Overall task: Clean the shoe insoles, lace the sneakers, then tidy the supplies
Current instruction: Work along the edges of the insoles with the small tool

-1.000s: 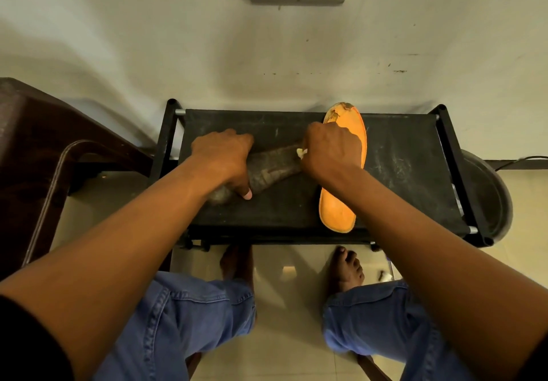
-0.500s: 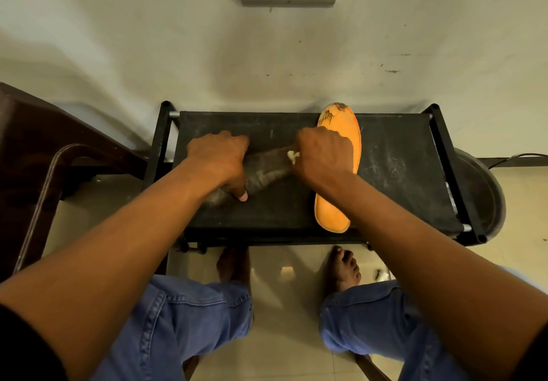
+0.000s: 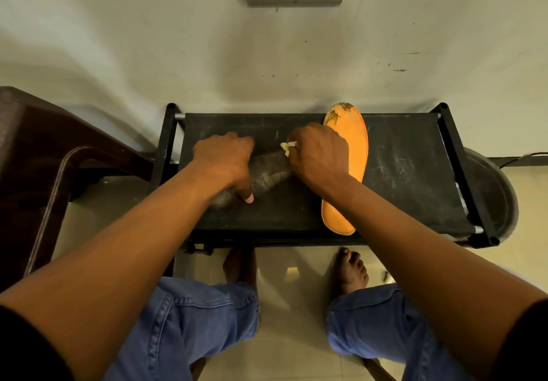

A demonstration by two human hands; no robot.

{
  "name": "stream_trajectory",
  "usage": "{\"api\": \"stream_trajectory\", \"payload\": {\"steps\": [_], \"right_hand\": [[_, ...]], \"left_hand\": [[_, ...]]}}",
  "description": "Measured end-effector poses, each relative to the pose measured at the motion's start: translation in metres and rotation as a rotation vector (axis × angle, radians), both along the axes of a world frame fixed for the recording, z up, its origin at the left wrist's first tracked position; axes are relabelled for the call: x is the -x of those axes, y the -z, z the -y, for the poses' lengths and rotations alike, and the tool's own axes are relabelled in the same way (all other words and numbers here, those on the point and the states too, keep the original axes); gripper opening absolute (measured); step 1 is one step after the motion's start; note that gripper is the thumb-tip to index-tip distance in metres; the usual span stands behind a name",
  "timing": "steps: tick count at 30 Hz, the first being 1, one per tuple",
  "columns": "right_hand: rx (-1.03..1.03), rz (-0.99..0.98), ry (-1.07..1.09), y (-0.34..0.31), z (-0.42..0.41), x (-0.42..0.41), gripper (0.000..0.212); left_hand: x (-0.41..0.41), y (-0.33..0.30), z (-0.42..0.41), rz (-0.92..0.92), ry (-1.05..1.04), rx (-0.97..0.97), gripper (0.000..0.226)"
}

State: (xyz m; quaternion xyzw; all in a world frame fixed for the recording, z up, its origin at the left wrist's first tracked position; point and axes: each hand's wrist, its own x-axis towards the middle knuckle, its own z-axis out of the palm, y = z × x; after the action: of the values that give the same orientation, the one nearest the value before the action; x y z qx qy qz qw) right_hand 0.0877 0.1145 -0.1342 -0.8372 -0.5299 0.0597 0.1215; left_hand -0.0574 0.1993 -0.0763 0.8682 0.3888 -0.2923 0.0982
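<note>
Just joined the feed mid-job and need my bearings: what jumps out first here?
The bright orange insole lies lengthwise on the right-middle of the dusty black rack, its worn toe end toward the wall. Left of it, both hands work a grey insole: the left hand presses it down, and the right hand holds a small pale wad at its far end.

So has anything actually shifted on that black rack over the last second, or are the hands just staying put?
Hardly anything. The right hand has edged slightly along the dark grey insole, with the whitish wad in its grip. The left hand still presses that insole down on the black rack. The orange insole has not moved.
</note>
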Motion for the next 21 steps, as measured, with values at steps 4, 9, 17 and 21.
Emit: {"api": "stream_trajectory", "payload": {"steps": [4,9,17,21], "right_hand": [[0.015,-0.020,-0.115,0.002,-0.013,0.024,0.015],[0.031,-0.020,-0.139,0.000,-0.016,0.024,0.016],[0.056,-0.005,0.047,-0.005,-0.015,0.001,0.024],[0.069,-0.023,-0.108,-0.008,-0.022,0.028,0.019]], "left_hand": [[0.001,0.004,-0.001,0.022,-0.013,-0.009,0.092],[0.002,0.004,-0.001,0.044,-0.033,0.000,0.094],[0.003,0.001,0.001,0.042,-0.015,-0.010,0.092],[0.004,0.003,0.002,0.058,-0.027,-0.017,0.095]]}}
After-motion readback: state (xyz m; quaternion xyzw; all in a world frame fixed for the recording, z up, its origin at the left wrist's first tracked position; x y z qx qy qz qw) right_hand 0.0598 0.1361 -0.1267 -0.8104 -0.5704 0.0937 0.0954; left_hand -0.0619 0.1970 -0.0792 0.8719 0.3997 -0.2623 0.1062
